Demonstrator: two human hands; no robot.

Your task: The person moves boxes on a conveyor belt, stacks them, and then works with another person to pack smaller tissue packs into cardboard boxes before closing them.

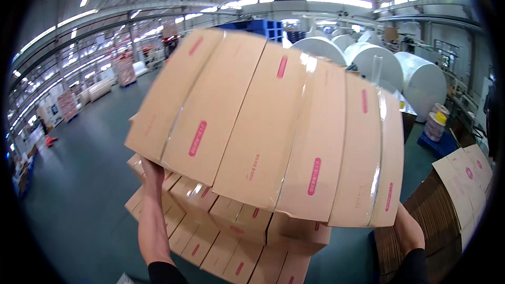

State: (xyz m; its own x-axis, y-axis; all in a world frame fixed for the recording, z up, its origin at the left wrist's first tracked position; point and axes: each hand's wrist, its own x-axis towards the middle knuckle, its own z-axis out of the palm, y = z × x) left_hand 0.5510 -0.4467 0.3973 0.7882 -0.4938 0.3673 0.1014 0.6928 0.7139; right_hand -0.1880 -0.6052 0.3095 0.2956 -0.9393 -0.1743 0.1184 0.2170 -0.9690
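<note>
Three taped brown cardboard boxes [268,126] with pink printed labels are held up side by side as one row, tilted, across the middle of the view. My left hand [152,168] grips the row at its lower left end, the fingers hidden beneath the cardboard. At the lower right end, my right hand [409,230] presses against the outer side, its fingers mostly out of sight behind the box. Below the held row is a stack of similar closed boxes [236,221], partly covered by it.
Flattened cartons [431,210] form a tall pile at the right. Beyond are large white paper rolls [373,63], a blue pallet stack [268,30] and a tub with a yellow top [435,126] on a blue pallet. Green floor [84,179] extends along the left.
</note>
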